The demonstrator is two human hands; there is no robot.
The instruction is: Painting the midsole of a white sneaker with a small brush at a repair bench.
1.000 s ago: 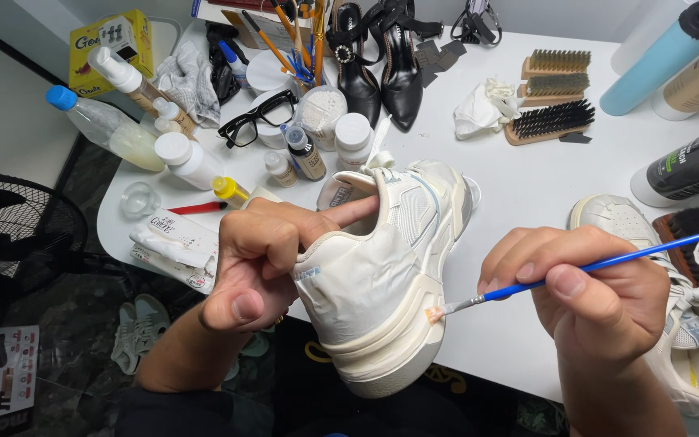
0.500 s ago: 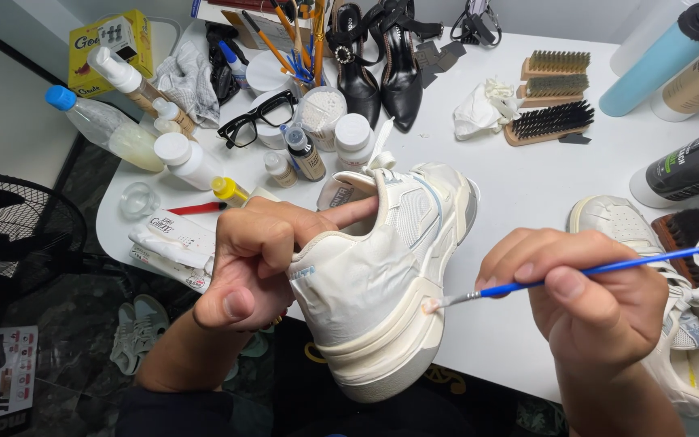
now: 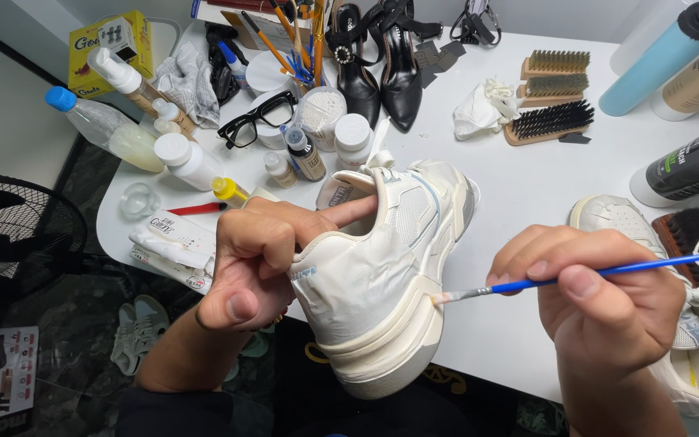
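A person holds a cream sneaker (image 3: pixel 382 275) heel-up over the near edge of a white table (image 3: pixel 527 186). The left hand (image 3: pixel 256 263) is clamped on its heel collar, one finger hooked inside. The right hand (image 3: pixel 600 299) pinches a thin blue paintbrush (image 3: pixel 608 271), its tip touching the midsole at the sneaker's right side. How much of the sole is painted cannot be told. Beyond the sneaker stand small bottles (image 3: pixel 305 154), black glasses (image 3: pixel 256 117) and black heels (image 3: pixel 382 69); brushes (image 3: pixel 548 121) and a second sneaker (image 3: pixel 633 226) lie to its right, nothing blocking the brush.
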